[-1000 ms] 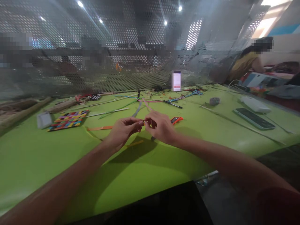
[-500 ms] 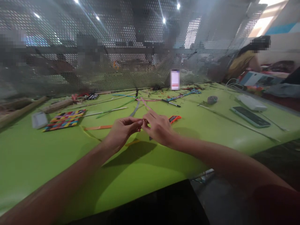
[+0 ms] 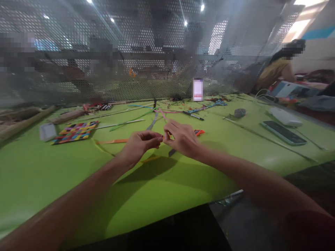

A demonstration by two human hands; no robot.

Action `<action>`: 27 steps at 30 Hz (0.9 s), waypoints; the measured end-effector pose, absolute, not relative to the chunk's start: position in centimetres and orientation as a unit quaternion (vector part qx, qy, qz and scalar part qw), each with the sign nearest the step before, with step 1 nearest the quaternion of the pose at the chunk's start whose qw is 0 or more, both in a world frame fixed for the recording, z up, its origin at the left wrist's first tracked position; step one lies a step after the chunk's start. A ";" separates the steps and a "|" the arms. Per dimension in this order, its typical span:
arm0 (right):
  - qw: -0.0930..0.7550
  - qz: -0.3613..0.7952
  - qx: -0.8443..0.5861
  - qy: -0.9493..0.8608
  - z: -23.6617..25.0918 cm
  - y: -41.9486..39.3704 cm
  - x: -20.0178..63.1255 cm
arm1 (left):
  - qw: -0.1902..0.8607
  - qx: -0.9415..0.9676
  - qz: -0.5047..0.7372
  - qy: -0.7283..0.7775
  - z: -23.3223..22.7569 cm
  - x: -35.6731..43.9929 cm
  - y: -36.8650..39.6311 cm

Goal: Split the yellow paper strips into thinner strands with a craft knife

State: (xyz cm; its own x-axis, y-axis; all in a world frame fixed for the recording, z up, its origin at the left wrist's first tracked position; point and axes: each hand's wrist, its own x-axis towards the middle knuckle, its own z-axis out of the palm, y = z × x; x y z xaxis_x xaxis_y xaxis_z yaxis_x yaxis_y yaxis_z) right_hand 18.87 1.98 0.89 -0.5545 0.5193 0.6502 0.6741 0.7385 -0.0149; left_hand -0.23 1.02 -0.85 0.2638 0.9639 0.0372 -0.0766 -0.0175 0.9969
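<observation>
My left hand [image 3: 142, 144] is closed in a pinch above the green tabletop, thumb against fingertips. Facing it, my right hand [image 3: 181, 139] is also pinched, its fingertips almost meeting the left ones. Whatever small thing sits between the fingertips is too tiny to make out. Around the hands lie thin flat strips: an orange strip [image 3: 111, 141] left of my left hand, a yellow strip [image 3: 151, 159] below it, a grey strip [image 3: 153, 121] and a pink strip [image 3: 162, 114] beyond. An orange-handled cutter [image 3: 200, 132] shows partly behind my right hand.
A woven multicoloured piece [image 3: 75, 132] and a clear box [image 3: 47, 131] lie at left. Further back are a black pen [image 3: 193, 115] and a patterned blue strip [image 3: 209, 106]. At right lie a phone [image 3: 284, 132], a white device [image 3: 285, 116] and a round stone-like lump [image 3: 240, 112]. A person [image 3: 274, 73] bends beyond.
My pinching fingertips have drawn slightly apart, the right hand shifting a little to the right. The whole view has slid slightly, so the table things appear further right.
</observation>
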 end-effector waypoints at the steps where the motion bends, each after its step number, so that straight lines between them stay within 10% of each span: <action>1: 0.323 -0.118 -0.337 -0.876 1.0 2.1 19.0 | 0.570 0.556 0.450 0.404 -0.9 -0.3 1.0; 27: 0.332 -0.039 -0.316 -0.888 1.4 4.3 20.4 | 0.578 0.582 0.419 0.389 0.0 -0.6 0.7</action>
